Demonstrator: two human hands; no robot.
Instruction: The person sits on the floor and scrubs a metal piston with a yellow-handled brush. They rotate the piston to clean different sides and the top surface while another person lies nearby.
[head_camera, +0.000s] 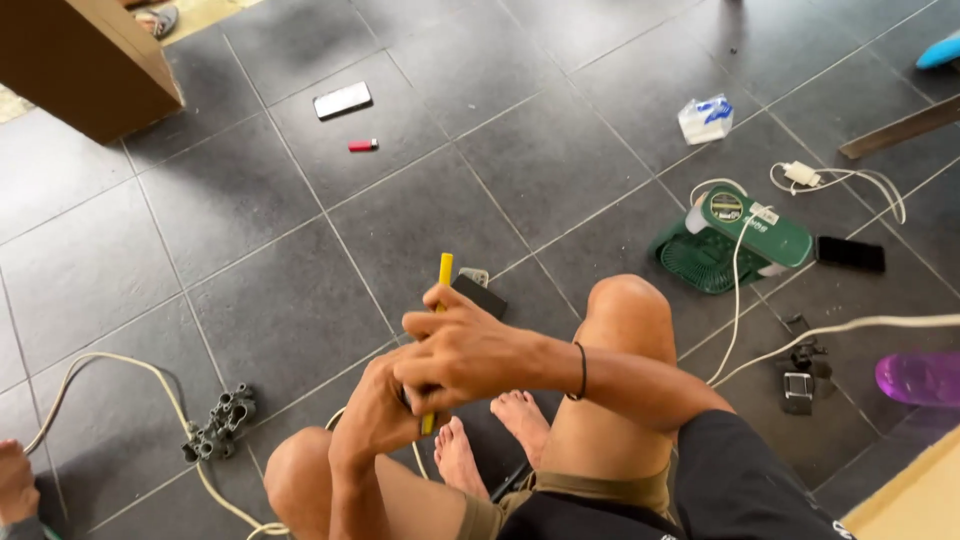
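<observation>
Yellow-handled tool (443, 275): upright above the knees, only the handle top and a sliver below showing, its working end hidden. Right hand (462, 350) closed around it; left hand (375, 415) clenched beneath, contents concealed. Dark block (479, 295) behind, partly covered. White cable (120, 372) cut off at frame edge.

Your right hand (462, 350) wraps over your left hand (375, 415), and together they grip a yellow-handled tool (441, 290) held nearly upright above your bare feet (490, 435). Just behind the tool, a small dark block (480, 295) lies on the grey tiled floor (400, 215). A white cable (120, 370) loops past a grey plastic fitting (220, 422) at your left knee. A green fan (735, 240) lies to your right, with a black phone (850, 253) beside it. Farther off lie a red lighter (362, 145) and a silver phone (342, 100).
</observation>
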